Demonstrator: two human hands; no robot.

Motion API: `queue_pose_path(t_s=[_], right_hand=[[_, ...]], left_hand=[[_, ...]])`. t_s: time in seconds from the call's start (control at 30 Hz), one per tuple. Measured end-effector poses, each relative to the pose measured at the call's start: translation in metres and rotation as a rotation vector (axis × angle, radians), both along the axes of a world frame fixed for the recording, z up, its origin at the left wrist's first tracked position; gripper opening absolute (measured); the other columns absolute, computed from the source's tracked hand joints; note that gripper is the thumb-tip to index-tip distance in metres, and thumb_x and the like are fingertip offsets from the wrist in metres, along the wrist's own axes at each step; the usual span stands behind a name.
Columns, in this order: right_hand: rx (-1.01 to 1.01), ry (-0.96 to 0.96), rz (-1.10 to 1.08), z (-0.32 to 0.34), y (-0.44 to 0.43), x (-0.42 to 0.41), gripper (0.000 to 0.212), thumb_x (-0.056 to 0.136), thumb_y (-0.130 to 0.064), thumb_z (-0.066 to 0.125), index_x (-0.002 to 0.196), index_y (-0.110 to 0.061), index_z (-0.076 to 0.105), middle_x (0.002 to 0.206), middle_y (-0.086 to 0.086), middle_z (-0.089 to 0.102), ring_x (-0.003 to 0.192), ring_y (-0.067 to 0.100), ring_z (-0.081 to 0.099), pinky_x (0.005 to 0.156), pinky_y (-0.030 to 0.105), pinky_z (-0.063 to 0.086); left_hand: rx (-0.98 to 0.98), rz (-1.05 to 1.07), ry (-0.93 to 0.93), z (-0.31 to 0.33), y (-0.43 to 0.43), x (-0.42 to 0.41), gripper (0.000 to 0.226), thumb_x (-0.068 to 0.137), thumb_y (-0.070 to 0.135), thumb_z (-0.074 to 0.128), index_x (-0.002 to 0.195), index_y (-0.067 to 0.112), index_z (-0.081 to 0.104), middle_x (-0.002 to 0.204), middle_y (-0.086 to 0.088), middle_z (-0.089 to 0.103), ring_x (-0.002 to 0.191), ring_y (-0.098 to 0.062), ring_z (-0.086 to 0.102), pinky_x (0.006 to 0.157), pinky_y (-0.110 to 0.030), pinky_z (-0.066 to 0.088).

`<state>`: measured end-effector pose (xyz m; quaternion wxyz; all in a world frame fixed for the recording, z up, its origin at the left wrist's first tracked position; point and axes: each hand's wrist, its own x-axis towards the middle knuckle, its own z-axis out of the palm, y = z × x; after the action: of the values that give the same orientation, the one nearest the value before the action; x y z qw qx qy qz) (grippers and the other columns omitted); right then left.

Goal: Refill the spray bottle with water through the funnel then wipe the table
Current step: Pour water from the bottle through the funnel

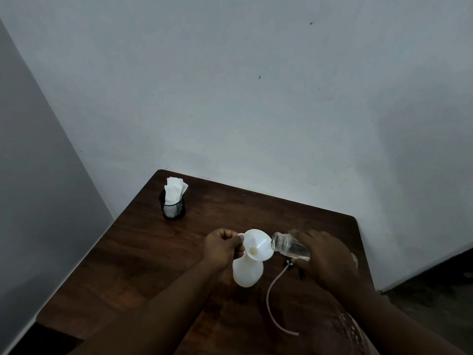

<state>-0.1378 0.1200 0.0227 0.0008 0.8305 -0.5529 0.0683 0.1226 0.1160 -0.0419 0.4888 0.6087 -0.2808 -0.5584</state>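
Mid-table: L hand [222, 248] pinches funnel [256, 244] tab atop white spray bottle [247, 270]; R hand [326, 260] grips tipped clear bottle [289, 245] at rim. Best pour slow, w/ mouth over funnel centre.

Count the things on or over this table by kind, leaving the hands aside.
Bottles: 2 (white spray bottle, clear bottle)
Funnel: 1
Mesh cup: 1
Napkin bundle: 1
Tube: 1
Total: 6
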Motion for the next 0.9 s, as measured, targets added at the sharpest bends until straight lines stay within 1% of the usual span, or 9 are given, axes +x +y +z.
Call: queue_pose_path(t_s=[0.13, 0.2, 0.33, 0.53, 0.73, 0.9], right_hand=[[0.0, -0.006, -0.002, -0.0006, -0.0011, -0.0003, 0.068, 0.065, -0.049, 0.082, 0.127, -0.035, 0.058, 0.106, -0.008, 0.069, 0.087, 0.02, 0.065, 0.069, 0.037, 0.054], [0.01, 0.004, -0.002, -0.0004, -0.0012, -0.0001, 0.068, 0.066, -0.05, 0.081, 0.128, -0.036, 0.058, 0.106, -0.009, 0.069, 0.087, 0.019, 0.064, 0.069, 0.036, 0.053], [0.019, 0.011, -0.003, 0.0002, -0.0018, -0.0008, 0.065, 0.069, -0.052, 0.077, 0.128, -0.038, 0.056, 0.108, -0.011, 0.068, 0.089, 0.018, 0.063, 0.07, 0.036, 0.053], [0.031, 0.014, -0.005, 0.0007, -0.0024, -0.0009, 0.066, 0.07, -0.053, 0.077, 0.13, -0.037, 0.055, 0.108, -0.009, 0.068, 0.09, 0.019, 0.063, 0.072, 0.037, 0.053], [0.033, 0.019, 0.002, 0.0006, -0.0022, -0.0009, 0.067, 0.069, -0.053, 0.077, 0.13, -0.037, 0.055, 0.107, -0.008, 0.068, 0.089, 0.019, 0.063, 0.072, 0.037, 0.053], [0.039, 0.006, 0.0, 0.0003, -0.0031, 0.0004, 0.069, 0.067, -0.05, 0.082, 0.129, -0.035, 0.056, 0.108, -0.006, 0.069, 0.09, 0.021, 0.064, 0.072, 0.039, 0.055]], left_hand=[[0.008, 0.002, -0.01, -0.0003, 0.0002, 0.0, 0.009, 0.09, 0.006, 0.073, 0.09, -0.002, 0.07, 0.078, -0.022, 0.074, 0.063, -0.024, 0.069, 0.062, -0.033, 0.057], [0.006, 0.003, -0.002, -0.0001, 0.0, 0.0001, 0.009, 0.09, 0.006, 0.074, 0.089, -0.003, 0.07, 0.078, -0.023, 0.074, 0.064, -0.025, 0.069, 0.063, -0.034, 0.057], [0.004, 0.003, -0.007, -0.0004, -0.0002, 0.0001, 0.01, 0.09, 0.005, 0.073, 0.09, -0.004, 0.07, 0.077, -0.023, 0.074, 0.061, -0.023, 0.068, 0.06, -0.033, 0.057], [0.0, 0.001, -0.012, -0.0018, -0.0008, 0.0006, 0.009, 0.09, 0.006, 0.074, 0.089, -0.003, 0.071, 0.077, -0.022, 0.075, 0.065, -0.026, 0.069, 0.063, -0.035, 0.058], [0.003, -0.002, -0.014, -0.0021, -0.0013, 0.0002, 0.009, 0.09, 0.006, 0.074, 0.089, -0.002, 0.072, 0.077, -0.02, 0.075, 0.064, -0.023, 0.07, 0.063, -0.033, 0.058], [0.01, 0.008, -0.004, -0.001, -0.0014, 0.0003, 0.009, 0.09, 0.004, 0.073, 0.088, -0.004, 0.07, 0.073, -0.019, 0.073, 0.058, -0.02, 0.068, 0.057, -0.03, 0.056]])
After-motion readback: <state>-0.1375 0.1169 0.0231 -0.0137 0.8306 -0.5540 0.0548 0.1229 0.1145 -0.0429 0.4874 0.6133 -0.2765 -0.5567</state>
